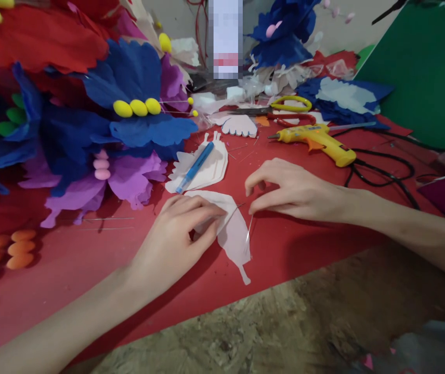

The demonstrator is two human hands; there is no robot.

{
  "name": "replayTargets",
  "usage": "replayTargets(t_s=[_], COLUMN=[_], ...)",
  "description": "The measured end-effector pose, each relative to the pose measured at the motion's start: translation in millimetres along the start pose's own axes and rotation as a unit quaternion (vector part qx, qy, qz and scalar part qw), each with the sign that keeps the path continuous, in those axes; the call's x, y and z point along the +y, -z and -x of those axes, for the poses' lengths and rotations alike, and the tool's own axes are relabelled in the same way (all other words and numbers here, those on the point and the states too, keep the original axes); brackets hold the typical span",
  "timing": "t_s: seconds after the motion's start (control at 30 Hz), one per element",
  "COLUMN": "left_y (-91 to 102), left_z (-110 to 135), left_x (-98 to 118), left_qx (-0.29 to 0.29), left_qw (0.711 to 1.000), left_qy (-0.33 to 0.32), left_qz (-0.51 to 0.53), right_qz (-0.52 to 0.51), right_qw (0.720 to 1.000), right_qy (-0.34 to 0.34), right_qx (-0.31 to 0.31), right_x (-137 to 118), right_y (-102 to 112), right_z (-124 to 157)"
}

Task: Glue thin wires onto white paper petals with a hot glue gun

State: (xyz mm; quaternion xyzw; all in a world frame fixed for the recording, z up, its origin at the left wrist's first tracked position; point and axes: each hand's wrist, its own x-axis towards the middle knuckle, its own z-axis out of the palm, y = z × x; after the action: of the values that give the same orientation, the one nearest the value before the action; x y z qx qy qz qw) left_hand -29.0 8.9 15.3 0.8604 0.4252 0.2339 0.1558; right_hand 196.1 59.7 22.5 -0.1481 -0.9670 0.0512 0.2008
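My left hand [185,228] rests over a white wing-shaped cutout [236,234], thumb and forefinger drawn together at its upper part. A thin dark wire [238,206] sticks out from these fingertips toward the right. Just right of the cutout is my right hand [295,189], its fingers curled and the thumb apart from the forefinger. A fine shiny strand [250,228] runs down from near the right thumb to the cutout's edge; whether it is wire or glue I cannot tell. Behind my left hand, a blue pen [195,167] lies on stacked white cutouts [217,169].
A yellow glue gun [316,140] with a black cord lies right of centre, near yellow-handled scissors [290,104]. Blue, red and purple butterfly shapes [132,78] crowd the left. A green board [429,67] stands at right. The red tabletop [191,291] ends toward me.
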Motion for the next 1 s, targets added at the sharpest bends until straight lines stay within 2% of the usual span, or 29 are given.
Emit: replayTargets(t_s=[0.17, 0.3, 0.5, 0.6, 0.67, 0.83, 0.93, 1.0], left_y=[-1.3, -2.2, -4.0, -3.8, -3.5, -4.0, -4.7, -5.0], left_z=[2, 3, 3, 3, 3, 3, 4, 3], left_x=[-1, -1, -4, -5, -5, -5, -4, -4], left_qx=[0.001, 0.005, 0.018, 0.016, 0.016, 0.02, 0.02, 0.02], left_qw=[1.0, 1.0, 1.0, 1.0, 1.0, 1.0, 1.0, 1.0], left_qy=[-0.008, -0.014, -0.014, -0.011, -0.012, -0.01, -0.009, -0.011], left_qz=[-0.008, -0.011, -0.011, -0.01, -0.011, -0.012, -0.014, -0.016], right_qz=[-0.046, -0.051, -0.047, -0.018, -0.008, -0.037, -0.074, -0.092], right_qw=[0.999, 0.998, 0.998, 0.996, 0.997, 0.999, 0.995, 0.988], right_qy=[0.024, 0.006, 0.019, 0.022, 0.017, -0.008, -0.069, -0.123], right_qx=[0.008, 0.043, -0.044, -0.084, -0.081, -0.023, 0.01, 0.003], right_x=[6, -9, -39, -43, -42, -41, -44, -48], right_y=[-10, -10, -3, 0, 0, -1, -3, -5], right_z=[-11, -6, 13, 19, 23, 28, 27, 26])
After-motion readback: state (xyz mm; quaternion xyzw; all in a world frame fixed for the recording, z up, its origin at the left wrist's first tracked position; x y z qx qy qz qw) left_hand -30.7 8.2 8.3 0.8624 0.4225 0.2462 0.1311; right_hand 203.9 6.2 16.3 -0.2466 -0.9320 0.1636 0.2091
